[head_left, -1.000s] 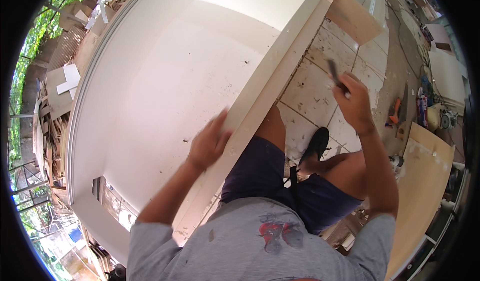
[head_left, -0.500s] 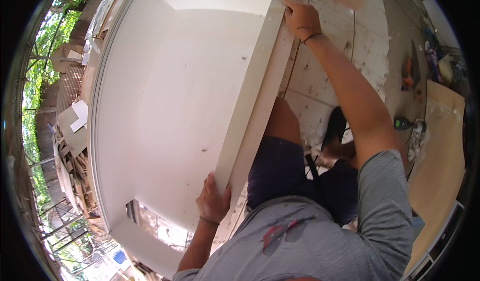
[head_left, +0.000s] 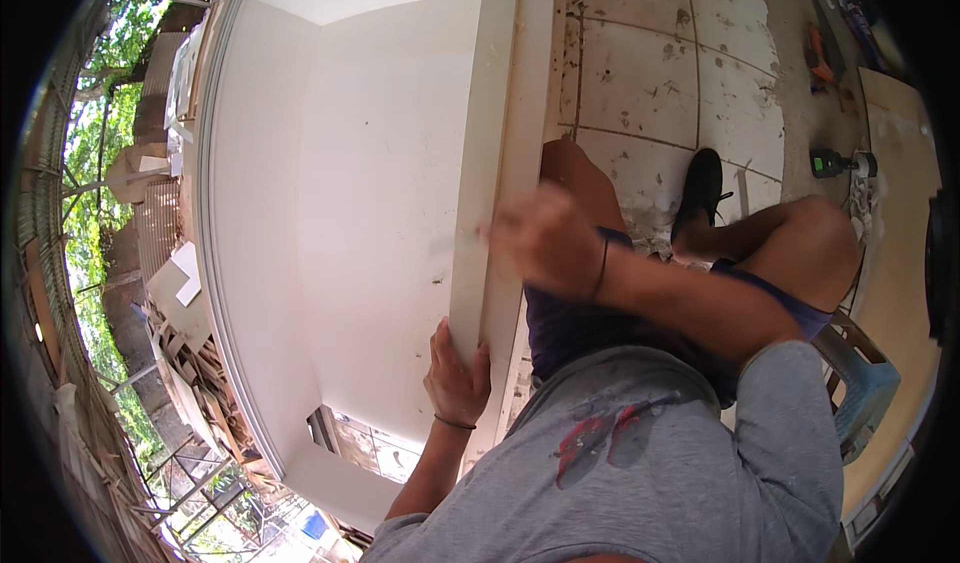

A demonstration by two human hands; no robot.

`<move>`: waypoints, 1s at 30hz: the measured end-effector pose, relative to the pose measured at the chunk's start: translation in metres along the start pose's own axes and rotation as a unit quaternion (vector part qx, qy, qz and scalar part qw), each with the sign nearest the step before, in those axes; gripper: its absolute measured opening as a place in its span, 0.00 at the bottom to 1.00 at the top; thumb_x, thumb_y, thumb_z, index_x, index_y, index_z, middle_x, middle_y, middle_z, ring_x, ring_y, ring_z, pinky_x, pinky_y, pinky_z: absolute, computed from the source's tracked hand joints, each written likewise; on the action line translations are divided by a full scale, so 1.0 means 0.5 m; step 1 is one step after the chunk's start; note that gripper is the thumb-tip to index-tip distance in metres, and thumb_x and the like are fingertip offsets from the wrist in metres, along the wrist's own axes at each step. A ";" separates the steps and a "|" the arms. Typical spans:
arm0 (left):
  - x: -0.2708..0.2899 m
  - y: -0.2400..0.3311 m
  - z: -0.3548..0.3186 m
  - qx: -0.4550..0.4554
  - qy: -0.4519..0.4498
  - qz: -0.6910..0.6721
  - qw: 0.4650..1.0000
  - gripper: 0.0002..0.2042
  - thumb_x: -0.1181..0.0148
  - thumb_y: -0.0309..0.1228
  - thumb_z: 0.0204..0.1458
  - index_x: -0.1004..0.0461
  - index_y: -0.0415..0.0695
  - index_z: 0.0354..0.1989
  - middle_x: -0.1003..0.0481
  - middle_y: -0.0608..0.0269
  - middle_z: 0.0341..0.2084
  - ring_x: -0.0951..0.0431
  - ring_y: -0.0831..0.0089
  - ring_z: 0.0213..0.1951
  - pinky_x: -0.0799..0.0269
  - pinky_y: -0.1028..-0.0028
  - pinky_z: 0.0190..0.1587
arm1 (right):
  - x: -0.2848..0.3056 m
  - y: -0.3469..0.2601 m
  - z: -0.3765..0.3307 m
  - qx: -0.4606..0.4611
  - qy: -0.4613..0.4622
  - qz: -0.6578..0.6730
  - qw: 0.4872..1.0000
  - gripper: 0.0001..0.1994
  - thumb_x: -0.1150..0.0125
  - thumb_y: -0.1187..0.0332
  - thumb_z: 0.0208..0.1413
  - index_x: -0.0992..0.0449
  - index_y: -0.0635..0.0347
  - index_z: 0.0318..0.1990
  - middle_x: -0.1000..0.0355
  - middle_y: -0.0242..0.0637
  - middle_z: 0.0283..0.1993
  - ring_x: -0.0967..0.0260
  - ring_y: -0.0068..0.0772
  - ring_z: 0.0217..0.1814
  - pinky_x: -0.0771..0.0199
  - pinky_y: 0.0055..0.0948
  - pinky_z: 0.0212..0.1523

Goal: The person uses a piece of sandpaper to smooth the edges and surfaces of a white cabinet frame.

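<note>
A large white cabinet box (head_left: 350, 193) lies open in front of me, its side board (head_left: 500, 113) running from top to bottom of the view. My left hand (head_left: 456, 373) grips the lower part of that board's edge, fingers on the inner side and thumb on the outer. My right hand (head_left: 545, 240) is blurred by motion, with curled fingers right against the board's outer face about halfway up. Whether it holds anything cannot be made out. A dark band sits on each wrist.
My bent legs and a black shoe (head_left: 705, 188) rest on the stained tiled floor (head_left: 650, 73). A green power tool (head_left: 835, 163) and an orange tool (head_left: 818, 53) lie at the right beside a plywood sheet (head_left: 900, 223). A blue stool (head_left: 862, 378) is under me. Scrap wood (head_left: 185, 348) is piled left.
My right hand has come down from the far top of the board to its middle. My left hand stays on the lower edge. The view has tilted, so the cabinet stands more upright in it.
</note>
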State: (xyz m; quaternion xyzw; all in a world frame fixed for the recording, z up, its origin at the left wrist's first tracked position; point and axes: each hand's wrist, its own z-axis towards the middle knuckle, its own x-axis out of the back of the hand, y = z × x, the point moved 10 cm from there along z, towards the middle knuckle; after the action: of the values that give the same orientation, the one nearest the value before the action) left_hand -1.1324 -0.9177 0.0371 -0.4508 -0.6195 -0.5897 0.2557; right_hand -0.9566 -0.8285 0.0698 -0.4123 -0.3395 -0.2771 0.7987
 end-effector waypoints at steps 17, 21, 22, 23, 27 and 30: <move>-0.018 -0.011 0.002 0.008 -0.023 -0.012 1.000 0.28 0.47 0.37 0.55 0.46 0.32 0.58 0.33 0.39 0.48 0.27 0.41 0.44 0.28 0.55 0.41 | 0.016 0.012 0.011 -0.019 0.061 -0.040 0.997 0.04 0.45 0.69 0.50 0.22 0.50 0.29 0.32 0.34 0.24 0.31 0.33 0.26 0.30 0.32 0.30; -0.012 -0.007 0.001 0.018 -0.035 -0.002 0.999 0.27 0.47 0.37 0.55 0.46 0.32 0.58 0.33 0.39 0.47 0.27 0.41 0.44 0.28 0.55 0.41 | -0.002 0.044 0.021 -0.008 0.029 -0.049 0.998 0.05 0.45 0.69 0.51 0.23 0.52 0.31 0.30 0.36 0.25 0.29 0.36 0.26 0.28 0.36 0.30; -0.007 -0.006 -0.002 0.013 -0.025 0.005 1.000 0.27 0.47 0.37 0.55 0.46 0.33 0.58 0.33 0.40 0.47 0.27 0.42 0.43 0.28 0.55 0.41 | 0.002 0.132 0.056 -0.084 0.067 -0.023 0.994 0.05 0.46 0.70 0.52 0.23 0.54 0.33 0.29 0.39 0.27 0.29 0.40 0.27 0.28 0.39 0.30; -0.004 0.002 0.002 0.002 -0.019 0.008 1.000 0.27 0.47 0.37 0.55 0.46 0.33 0.58 0.33 0.40 0.47 0.27 0.42 0.43 0.28 0.55 0.40 | 0.017 0.247 0.099 -0.165 0.106 -0.002 0.981 0.06 0.48 0.70 0.52 0.24 0.56 0.35 0.28 0.41 0.28 0.28 0.43 0.29 0.27 0.42 0.31; -0.016 0.013 0.011 -0.009 -0.017 -0.019 1.000 0.27 0.49 0.38 0.56 0.45 0.35 0.58 0.29 0.38 0.45 0.25 0.42 0.42 0.28 0.57 0.41 | 0.125 0.550 0.247 -0.236 0.164 -0.124 0.950 0.08 0.50 0.67 0.54 0.24 0.51 0.38 0.26 0.43 0.33 0.27 0.48 0.33 0.26 0.46 0.35; -0.014 0.001 0.007 0.007 -0.018 -0.014 1.000 0.27 0.48 0.37 0.55 0.45 0.35 0.59 0.29 0.39 0.44 0.25 0.42 0.42 0.28 0.58 0.41 | 0.130 0.541 0.264 -0.207 0.167 -0.132 0.955 0.08 0.49 0.68 0.52 0.23 0.51 0.37 0.26 0.43 0.32 0.27 0.47 0.32 0.26 0.44 0.35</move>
State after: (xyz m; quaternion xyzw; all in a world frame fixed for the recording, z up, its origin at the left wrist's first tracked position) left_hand -1.1280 -0.9162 0.0306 -0.4507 -0.6344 -0.5806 0.2394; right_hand -0.7624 -0.5901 0.0493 -0.4681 -0.1880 -0.5092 0.6973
